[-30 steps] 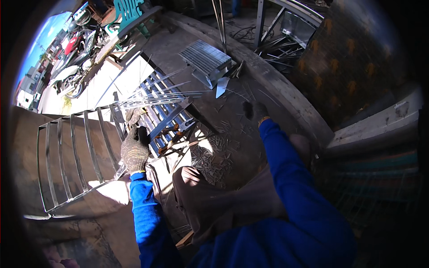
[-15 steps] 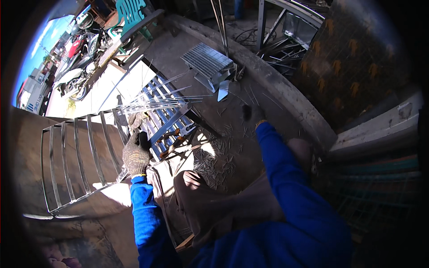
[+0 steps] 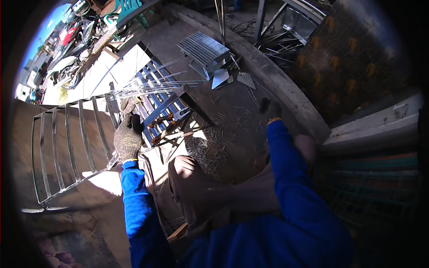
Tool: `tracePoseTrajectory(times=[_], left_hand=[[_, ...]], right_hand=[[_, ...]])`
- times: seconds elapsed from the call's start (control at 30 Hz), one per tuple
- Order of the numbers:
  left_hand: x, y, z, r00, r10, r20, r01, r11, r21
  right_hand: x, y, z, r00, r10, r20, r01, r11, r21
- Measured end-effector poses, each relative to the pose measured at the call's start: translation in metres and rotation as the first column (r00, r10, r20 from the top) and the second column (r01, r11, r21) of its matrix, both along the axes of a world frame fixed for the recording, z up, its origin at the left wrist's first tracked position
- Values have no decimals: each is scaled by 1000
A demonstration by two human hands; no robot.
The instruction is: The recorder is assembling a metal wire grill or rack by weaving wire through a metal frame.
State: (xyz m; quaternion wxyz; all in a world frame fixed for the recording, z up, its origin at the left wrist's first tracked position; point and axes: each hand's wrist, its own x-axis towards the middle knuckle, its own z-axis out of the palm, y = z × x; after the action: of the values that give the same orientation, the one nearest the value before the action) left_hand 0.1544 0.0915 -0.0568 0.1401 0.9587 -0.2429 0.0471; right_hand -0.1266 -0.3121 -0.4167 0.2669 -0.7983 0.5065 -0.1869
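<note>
My left hand (image 3: pixel 128 139), in a knitted grey-brown glove, is closed at the right side of a barred metal frame (image 3: pixel 70 136), beside a bundle of thin metal rods (image 3: pixel 154 85). Whatever lies inside its fingers is hidden. The rods lie across a slatted metal rack (image 3: pixel 154 73). Pliers-like tools with orange-brown handles (image 3: pixel 167 124) rest at the rack's near end. My right hand (image 3: pixel 273 109), also gloved, hovers over the dark floor on the right; shadow and blur hide its fingers. Near it lies a flat grey metal piece (image 3: pixel 246 80).
Short cut rod pieces (image 3: pixel 210 145) litter the floor before my knees. A ribbed metal stack (image 3: pixel 203 48) stands farther off, near a low concrete curb (image 3: pixel 272 78). A dark patterned panel (image 3: pixel 344 62) rises at right. Motorbikes (image 3: pixel 73 58) and a green plastic chair (image 3: pixel 127 13) are at far left.
My right hand has moved to the right. A flat grey piece now shows on the floor beside the ribbed stack. My view has shifted slightly; my left hand stays by the frame.
</note>
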Motion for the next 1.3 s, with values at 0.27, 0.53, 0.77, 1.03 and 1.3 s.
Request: tracePoseTrajectory(times=[0.27, 0.53, 0.77, 1.03, 1.3], left_hand=[[5, -10, -20, 1000, 9, 30, -10, 998, 60], [-1, -12, -16, 1000, -1, 17, 3, 997, -72], [-16, -41, -2, 994, -26, -106, 20, 998, -63], [-10, -20, 4, 1000, 11, -13, -12, 999, -45], [-7, 11, -7, 999, 44, -10, -44, 999, -11]], right_hand=[[-12, 1, 33, 525, -602, 601, 20, 715, 698], [72, 39, 166, 778, -259, 572, -168, 792, 587], [131, -29, 131, 964, 224, -146, -253, 939, -235], [169, -2, 122, 826, 370, -426, -465, 874, -143], [169, 17, 120, 873, 400, -279, -448, 883, -136]])
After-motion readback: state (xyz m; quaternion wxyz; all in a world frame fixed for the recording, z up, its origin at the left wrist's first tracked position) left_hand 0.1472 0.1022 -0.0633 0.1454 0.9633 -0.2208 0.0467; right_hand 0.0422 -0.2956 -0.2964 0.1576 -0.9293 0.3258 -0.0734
